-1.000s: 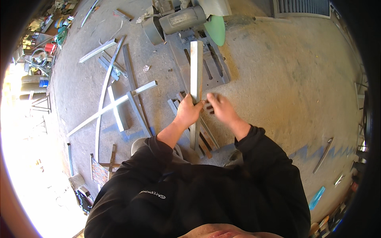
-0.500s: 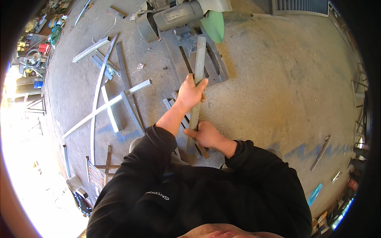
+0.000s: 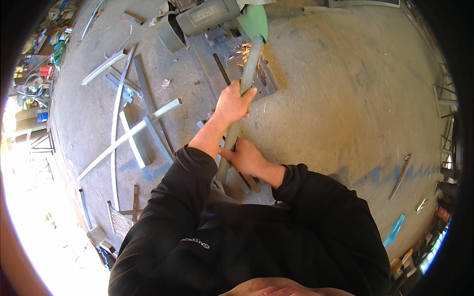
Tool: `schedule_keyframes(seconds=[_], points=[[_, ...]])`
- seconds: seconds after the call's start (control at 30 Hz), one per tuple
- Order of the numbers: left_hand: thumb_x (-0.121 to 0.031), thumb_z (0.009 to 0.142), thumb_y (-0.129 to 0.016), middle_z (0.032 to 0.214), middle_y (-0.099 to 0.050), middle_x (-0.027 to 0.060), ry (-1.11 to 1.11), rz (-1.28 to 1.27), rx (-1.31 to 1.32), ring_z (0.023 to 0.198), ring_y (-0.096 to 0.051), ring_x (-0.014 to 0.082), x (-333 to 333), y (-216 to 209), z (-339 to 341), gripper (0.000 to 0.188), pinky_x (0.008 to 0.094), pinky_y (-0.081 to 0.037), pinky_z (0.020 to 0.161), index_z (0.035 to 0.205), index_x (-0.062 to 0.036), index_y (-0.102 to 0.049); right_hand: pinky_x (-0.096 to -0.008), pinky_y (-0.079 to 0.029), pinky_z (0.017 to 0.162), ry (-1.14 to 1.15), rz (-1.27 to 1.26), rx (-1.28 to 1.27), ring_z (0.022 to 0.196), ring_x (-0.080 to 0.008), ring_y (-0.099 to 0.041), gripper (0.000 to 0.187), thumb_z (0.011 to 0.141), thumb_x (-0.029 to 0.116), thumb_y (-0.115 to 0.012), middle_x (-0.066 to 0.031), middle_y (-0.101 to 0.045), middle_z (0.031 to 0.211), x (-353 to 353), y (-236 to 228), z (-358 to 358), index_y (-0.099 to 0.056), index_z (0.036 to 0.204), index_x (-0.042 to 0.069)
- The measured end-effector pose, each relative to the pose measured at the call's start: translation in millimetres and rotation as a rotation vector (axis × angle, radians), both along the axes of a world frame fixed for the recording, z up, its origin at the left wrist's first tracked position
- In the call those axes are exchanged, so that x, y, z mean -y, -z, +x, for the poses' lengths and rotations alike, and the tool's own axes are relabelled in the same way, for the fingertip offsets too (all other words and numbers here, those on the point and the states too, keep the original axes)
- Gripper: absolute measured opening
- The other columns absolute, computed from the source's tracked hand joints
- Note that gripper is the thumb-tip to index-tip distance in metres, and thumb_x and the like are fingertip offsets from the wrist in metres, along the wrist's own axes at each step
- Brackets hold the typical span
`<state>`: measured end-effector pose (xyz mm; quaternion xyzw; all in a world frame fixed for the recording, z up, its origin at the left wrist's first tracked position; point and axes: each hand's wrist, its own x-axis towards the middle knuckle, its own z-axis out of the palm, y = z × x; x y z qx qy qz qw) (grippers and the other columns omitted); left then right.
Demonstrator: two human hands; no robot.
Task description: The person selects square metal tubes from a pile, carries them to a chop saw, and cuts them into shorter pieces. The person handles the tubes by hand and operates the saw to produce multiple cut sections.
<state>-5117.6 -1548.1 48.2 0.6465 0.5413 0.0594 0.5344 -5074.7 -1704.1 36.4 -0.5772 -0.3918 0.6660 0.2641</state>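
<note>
I hold a long grey metal bar (image 3: 251, 61) in both hands, pointing away from me. My left hand (image 3: 234, 103) grips it around the middle. My right hand (image 3: 247, 159) grips its near end, close to my body. The bar's far tip meets the wheel under the green guard (image 3: 256, 20) of a floor grinder with a grey motor (image 3: 207, 15). Orange sparks (image 3: 242, 50) fly off at the contact, just left of the bar.
Several loose metal strips and angle pieces (image 3: 129, 134) lie crossed on the concrete floor to my left. Flat bars (image 3: 220, 66) sit below the grinder. Tools and clutter line the left edge (image 3: 44, 74). A metal piece (image 3: 400, 170) and a blue object (image 3: 394, 230) lie at right.
The bar has been pushed forward until its tip touches the grinder, and sparks now fly. My right hand has dropped back to the bar's near end; my left hand slid up.
</note>
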Motion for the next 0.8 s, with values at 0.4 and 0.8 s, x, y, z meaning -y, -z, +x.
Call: schedule_keyframes(seconds=[0.4,0.8], points=[[-0.037,0.104,-0.07,0.084,-0.069,0.0139,0.005,-0.007,0.039,0.061,-0.073,0.023,-6.1,8.5,0.8,0.046,0.0394,-0.059,0.056,0.118,0.0057,-0.059,-0.0498,-0.055,0.076,0.018,-0.007,-0.023,0.083,-0.0405,-0.073,0.057,0.099,0.052,-0.072,-0.0206,-0.074,0.085,-2.3,-4.7,5.8,-0.068,0.104,-0.005],[-0.035,0.104,-0.071,0.079,-0.067,0.0109,-0.008,-0.013,0.1,0.061,-0.072,0.0215,-6.0,13.3,1.5,0.042,0.0392,-0.059,0.056,0.111,0.0048,-0.059,-0.0487,-0.057,0.078,0.049,-0.01,0.007,0.086,-0.0406,-0.075,0.055,0.098,0.051,-0.074,-0.0209,-0.075,0.086,0.8,6.4,3.7,-0.068,0.104,-0.004]])
